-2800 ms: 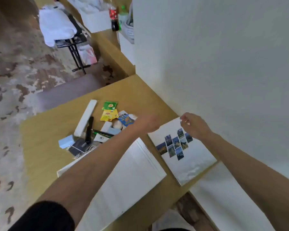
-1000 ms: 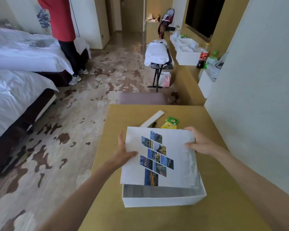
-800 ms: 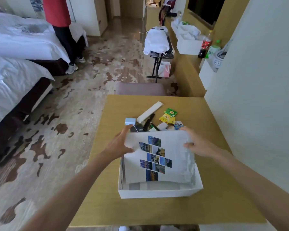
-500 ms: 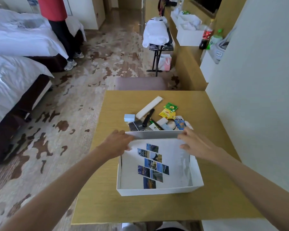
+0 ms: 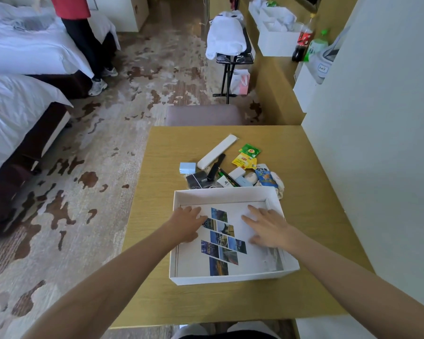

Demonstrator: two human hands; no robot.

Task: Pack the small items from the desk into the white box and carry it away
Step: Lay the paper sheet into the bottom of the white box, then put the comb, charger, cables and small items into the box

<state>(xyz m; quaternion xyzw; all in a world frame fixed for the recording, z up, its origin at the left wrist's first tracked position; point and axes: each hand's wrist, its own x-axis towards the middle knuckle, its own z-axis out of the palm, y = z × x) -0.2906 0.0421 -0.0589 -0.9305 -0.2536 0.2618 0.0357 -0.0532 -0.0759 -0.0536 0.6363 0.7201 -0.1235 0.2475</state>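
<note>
Just above the white box (image 5: 227, 278), the small items (image 5: 233, 171) lay beyond our flat, empty left hand (image 5: 185, 225) and right hand (image 5: 267, 227), nearer the right.

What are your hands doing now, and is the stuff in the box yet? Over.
Left hand and right hand flat on the photo sheet inside the white box. Small items on desk, unpacked. Nothing blocking.

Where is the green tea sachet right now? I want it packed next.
In the head view, the green tea sachet lies on the desk beyond the white box, at the pile's far right, just above the yellow sachets and right of the long white case.
</note>
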